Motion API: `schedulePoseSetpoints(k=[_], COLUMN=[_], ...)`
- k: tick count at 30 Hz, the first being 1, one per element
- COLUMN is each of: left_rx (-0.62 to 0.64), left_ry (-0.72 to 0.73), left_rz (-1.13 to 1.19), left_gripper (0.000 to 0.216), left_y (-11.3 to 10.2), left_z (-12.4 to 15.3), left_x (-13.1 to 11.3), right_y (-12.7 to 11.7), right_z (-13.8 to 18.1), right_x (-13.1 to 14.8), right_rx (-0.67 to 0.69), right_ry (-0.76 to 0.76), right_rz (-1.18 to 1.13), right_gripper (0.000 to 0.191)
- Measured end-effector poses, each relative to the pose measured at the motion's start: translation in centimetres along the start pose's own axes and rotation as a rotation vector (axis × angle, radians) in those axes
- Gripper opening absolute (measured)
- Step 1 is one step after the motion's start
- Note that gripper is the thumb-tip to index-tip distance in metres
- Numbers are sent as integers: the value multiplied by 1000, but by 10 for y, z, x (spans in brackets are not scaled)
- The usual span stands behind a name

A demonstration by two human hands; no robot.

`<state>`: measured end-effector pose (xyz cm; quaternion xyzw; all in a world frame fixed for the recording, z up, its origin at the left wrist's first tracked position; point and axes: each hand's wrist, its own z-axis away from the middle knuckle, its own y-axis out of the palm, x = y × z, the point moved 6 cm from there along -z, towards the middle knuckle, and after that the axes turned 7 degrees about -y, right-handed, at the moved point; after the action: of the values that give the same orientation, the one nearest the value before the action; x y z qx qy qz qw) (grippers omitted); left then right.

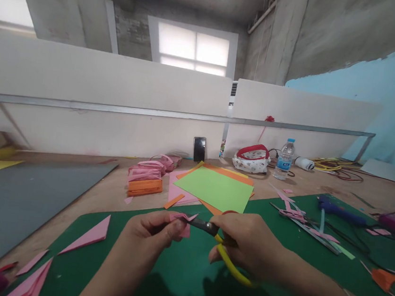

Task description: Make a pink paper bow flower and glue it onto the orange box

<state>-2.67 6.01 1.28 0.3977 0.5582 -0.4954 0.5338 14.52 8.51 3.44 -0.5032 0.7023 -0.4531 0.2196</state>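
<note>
Near the middle of the view, my left hand (154, 231) pinches a small folded piece of pink paper (185, 227). My right hand (247, 241) grips a pair of scissors (230, 261) with yellow handles and dark blades. The blades point left and meet the edge of the pink paper; whether they are fully closed is hard to make out. Both hands are above a green cutting mat (129, 249). To the left on the mat lies a folded pink paper triangle (89, 235), with more folded pink paper (32, 281) at the lower left corner.
Beyond the hands lie a light green sheet (218, 186) over orange and pink ones, and stacked pink and orange paper bundles (145, 187). A blue glue gun (340, 211), strips and cables occupy the right. A water bottle (284, 160), pouch (252, 160) and phone (199, 149) stand behind.
</note>
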Motion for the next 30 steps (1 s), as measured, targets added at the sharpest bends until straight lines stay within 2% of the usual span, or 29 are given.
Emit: schedulePoseSetpoints(k=[4, 10, 17, 27, 30], left_rx=[36, 32, 64, 112, 125], left_ry=[-9, 66, 92, 59, 54], left_rz=[-9, -23, -46, -139, -89], left_gripper=[16, 18, 18, 24, 22], left_y=[3, 4, 4, 2, 2], left_z=[-1, 5, 9, 7, 8], left_x=[1, -8, -15, -16, -16], right_y=[-1, -4, -7, -5, -6], right_z=[0, 1, 2, 3, 2], right_x=[1, 8, 9, 9, 10], right_rx=[-12, -61, -37, 9, 19], right_ry=[-23, -75, -99, -84, -87], right_rz=[-7, 25, 58, 77, 69], right_gripper=[31, 35, 37, 38, 39])
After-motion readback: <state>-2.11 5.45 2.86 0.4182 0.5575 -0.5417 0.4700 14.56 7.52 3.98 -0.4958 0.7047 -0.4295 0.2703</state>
